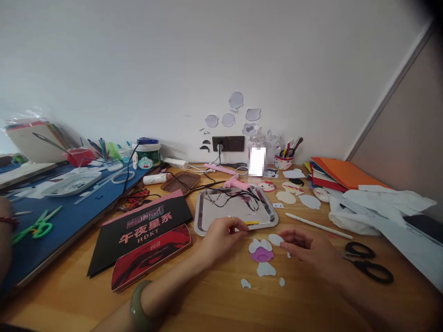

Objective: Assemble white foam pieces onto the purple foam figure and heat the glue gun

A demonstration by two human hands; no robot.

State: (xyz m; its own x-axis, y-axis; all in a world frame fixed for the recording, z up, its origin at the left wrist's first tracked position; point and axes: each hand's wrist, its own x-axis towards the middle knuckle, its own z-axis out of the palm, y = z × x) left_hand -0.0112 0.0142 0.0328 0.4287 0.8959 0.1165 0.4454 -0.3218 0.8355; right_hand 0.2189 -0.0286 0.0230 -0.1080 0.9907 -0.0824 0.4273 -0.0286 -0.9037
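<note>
In my right hand (304,244), a white oval paper cutout (276,239) is pinched between thumb and fingers, just above the table. My left hand (224,235) is at the tray's front edge, fingers curled and thumb and index tips close together; whatever they hold, if anything, cannot be made out. Between the hands lies a purple paper piece (261,255), with white rounded cutouts (260,245) along its upper edge. A white flared paper piece (266,269) touches its lower side. Nearer me are small white scraps (245,283). A yellow strip (252,222) rests by the left fingertips.
Behind the hands stands a metal tray (204,216) with black cables. Black-handled scissors (370,263) and a white pen (318,225) lie right. A black box (104,249) and red box (152,258) lie left. A lit phone (257,161) leans at the wall. Another person's arm (5,240) shows far left.
</note>
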